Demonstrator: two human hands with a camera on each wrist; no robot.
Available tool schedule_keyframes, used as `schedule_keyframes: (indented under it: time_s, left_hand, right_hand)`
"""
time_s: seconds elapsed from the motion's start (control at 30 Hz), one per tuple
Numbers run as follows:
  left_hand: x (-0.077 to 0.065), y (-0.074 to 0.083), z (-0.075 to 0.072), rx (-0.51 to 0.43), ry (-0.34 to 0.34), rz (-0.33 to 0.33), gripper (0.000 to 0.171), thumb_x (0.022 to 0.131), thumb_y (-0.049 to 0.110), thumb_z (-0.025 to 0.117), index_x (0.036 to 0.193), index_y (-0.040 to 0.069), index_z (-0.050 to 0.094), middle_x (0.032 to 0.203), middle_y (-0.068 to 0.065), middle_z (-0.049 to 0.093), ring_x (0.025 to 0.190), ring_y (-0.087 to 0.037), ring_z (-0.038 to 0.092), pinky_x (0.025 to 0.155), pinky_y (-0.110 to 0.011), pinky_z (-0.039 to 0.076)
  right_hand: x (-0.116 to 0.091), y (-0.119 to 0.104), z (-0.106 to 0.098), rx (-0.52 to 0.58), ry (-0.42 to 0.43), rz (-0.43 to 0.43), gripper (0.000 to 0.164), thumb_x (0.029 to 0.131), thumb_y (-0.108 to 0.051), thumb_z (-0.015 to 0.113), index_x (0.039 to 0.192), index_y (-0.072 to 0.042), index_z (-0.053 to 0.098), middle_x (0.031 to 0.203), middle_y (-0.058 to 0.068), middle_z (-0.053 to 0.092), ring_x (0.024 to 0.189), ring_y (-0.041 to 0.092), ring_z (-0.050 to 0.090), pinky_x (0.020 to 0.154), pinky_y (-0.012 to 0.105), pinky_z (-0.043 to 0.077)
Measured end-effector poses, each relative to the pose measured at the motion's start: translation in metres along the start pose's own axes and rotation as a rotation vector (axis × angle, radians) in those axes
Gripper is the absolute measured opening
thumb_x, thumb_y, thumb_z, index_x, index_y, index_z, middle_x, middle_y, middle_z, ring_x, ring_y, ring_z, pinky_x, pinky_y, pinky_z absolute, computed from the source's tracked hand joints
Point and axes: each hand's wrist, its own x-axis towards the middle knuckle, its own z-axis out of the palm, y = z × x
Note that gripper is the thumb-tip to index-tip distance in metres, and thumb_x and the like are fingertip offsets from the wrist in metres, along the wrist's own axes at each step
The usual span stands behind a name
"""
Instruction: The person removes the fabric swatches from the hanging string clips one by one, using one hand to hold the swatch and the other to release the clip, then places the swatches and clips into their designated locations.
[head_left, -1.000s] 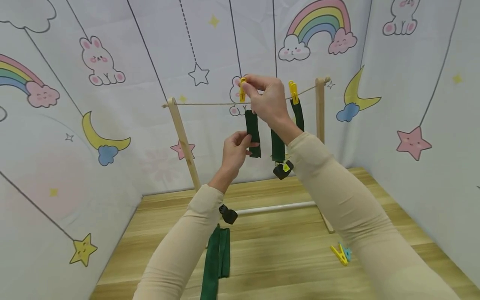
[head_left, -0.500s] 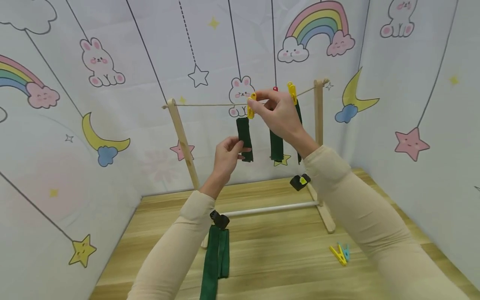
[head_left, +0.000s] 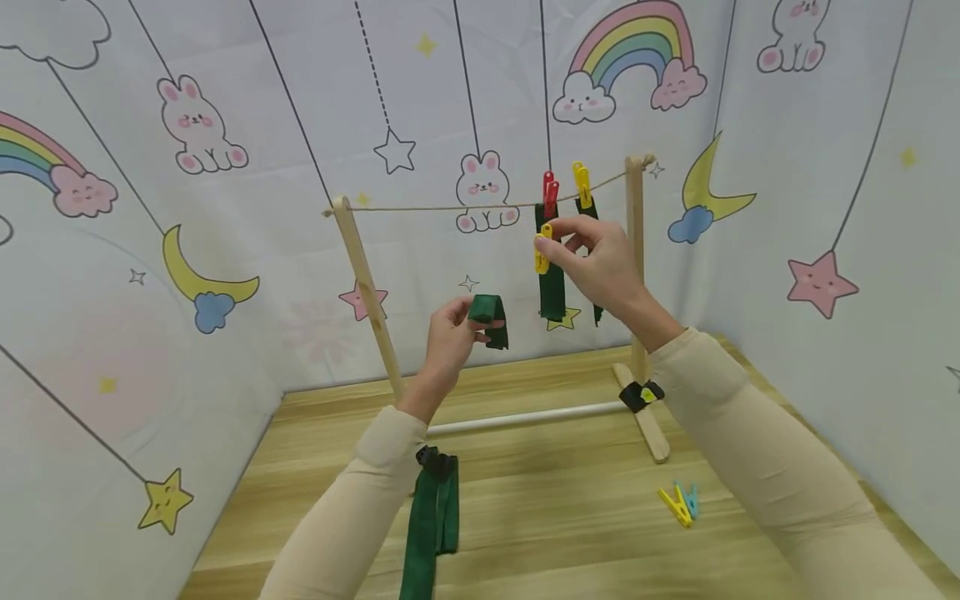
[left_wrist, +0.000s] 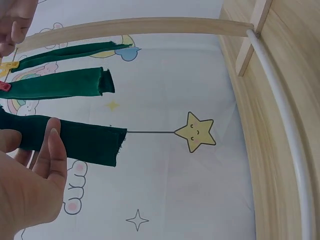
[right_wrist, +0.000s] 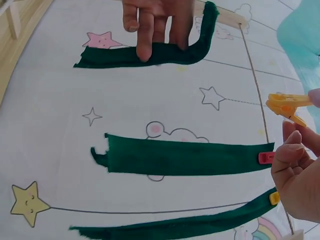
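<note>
In the head view my left hand (head_left: 447, 340) pinches a dark green cloth strip (head_left: 486, 308) below the line, its upper end flopped over. The left wrist view shows the strip (left_wrist: 92, 142) between thumb and fingers, its frayed end free. My right hand (head_left: 606, 265) pinches a yellow clothespin (head_left: 543, 252) between thumb and fingertips, in front of a hanging strip (head_left: 552, 296). Red clothespins (head_left: 551, 196) clip that strip to the string (head_left: 427, 209). Beside it, a yellow clothespin (head_left: 582, 185) holds another strip (right_wrist: 170, 229).
Wooden posts (head_left: 363, 287) carry the string, and a white rod (head_left: 525, 416) joins them low down. More green strips (head_left: 429, 529) lie at the front left of the wooden table (head_left: 555, 517). A yellow clothespin (head_left: 677, 507) and a blue clothespin (head_left: 692, 500) lie at right.
My right hand has brought the yellow clothespin off the string, moving right and down. My left hand has lowered slightly, and the held strip's upper end has flopped over.
</note>
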Motion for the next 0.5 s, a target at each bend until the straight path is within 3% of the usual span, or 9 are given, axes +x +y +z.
schedule_keyframes:
  time_s: [0.27,0.5]
  left_hand:
    - [-0.019,-0.020,-0.006,0.005,-0.026,-0.072,0.025,0.103,-0.001,0.043,0.114,-0.002,0.066,0.101,-0.014,0.068,0.084,-0.020,0.073,0.070,-0.033,0.055]
    - [-0.033,-0.035,-0.014,-0.012,-0.016,-0.086,0.020,0.104,0.004,0.049,0.111,-0.001,0.067,0.087,-0.008,0.067,0.071,-0.018,0.071,0.061,-0.028,0.050]
  right_hand:
    - [-0.035,0.023,-0.016,-0.052,-0.045,0.083,0.033,0.096,-0.029,0.070,0.115,-0.002,0.072,0.092,0.009,0.065,0.079,0.020,0.053,0.059,0.027,0.038]
    - [-0.064,0.051,-0.036,-0.130,-0.067,0.175,0.035,0.096,-0.030,0.070,0.114,0.000,0.071,0.098,0.010,0.067,0.079,0.021,0.055,0.058,0.027,0.042]
